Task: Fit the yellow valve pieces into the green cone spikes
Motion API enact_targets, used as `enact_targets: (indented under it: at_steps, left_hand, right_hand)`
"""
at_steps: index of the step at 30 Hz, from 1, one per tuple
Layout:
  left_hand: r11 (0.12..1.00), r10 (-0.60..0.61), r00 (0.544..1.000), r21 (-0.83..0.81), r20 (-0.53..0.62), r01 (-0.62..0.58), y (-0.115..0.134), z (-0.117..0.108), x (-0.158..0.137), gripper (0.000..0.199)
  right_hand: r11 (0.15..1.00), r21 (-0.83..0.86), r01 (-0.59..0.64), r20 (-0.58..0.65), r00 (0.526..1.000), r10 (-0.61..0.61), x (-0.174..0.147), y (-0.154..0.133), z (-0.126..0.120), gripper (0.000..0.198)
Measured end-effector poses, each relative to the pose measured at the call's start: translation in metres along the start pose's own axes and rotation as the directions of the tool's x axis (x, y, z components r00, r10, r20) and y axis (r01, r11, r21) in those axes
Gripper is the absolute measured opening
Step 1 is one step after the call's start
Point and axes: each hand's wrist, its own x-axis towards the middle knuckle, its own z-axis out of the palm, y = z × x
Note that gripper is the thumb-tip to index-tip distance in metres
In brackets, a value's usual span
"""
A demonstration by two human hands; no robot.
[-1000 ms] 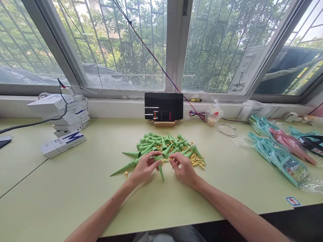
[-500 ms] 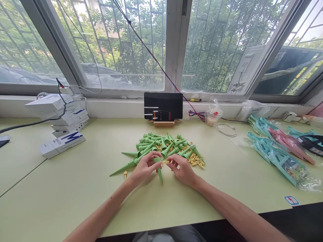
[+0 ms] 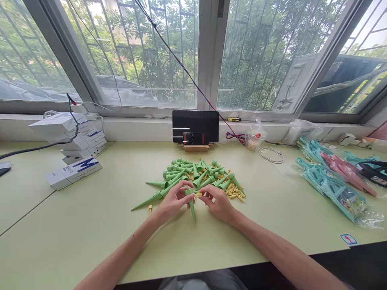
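My left hand is closed around a green plastic spike, its wide capped end up and its point slanting down toward me. Between the fingertips of my right hand is a small yellow plastic piece, held against the side of the spike near its cap. The fingers partly hide where the two meet. Just beyond both hands lies a heap of similar green spikes, with loose yellow pieces at its right side. One yellow piece stands apart, left of my left hand.
A phone leans on a dark tablet-like screen at the back. White boxes are stacked at left. Bagged teal and pink tools lie at right, near a coiled white cable and a plastic bag.
The spike's point has shifted slightly right and toward me. The yellow piece has turned a little in my right fingertips; both hands stay almost in place.
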Motion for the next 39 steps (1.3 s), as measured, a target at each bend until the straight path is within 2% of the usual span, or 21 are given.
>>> enact_targets:
  at_steps: [15,24,39]
  left_hand:
    - [0.997,-0.036,0.999,-0.073,-0.034,0.034,-0.0033,-0.0001,0.0011,0.038]
    - [0.996,-0.041,0.999,-0.079,-0.010,0.040,-0.0037,-0.0004,0.0018,0.041]
    - [0.992,-0.023,0.998,-0.126,0.059,0.030,-0.0013,0.0019,-0.0003,0.040]
  right_hand:
    - [1.000,0.012,0.019,-0.005,1.000,-0.019,0.0006,-0.0020,-0.0014,0.020]
    - [0.999,0.047,0.024,-0.007,1.000,-0.024,0.0012,0.0026,0.0009,0.017]
    - [1.000,0.012,0.015,0.015,1.000,-0.016,-0.0001,0.0038,0.0018,0.014]
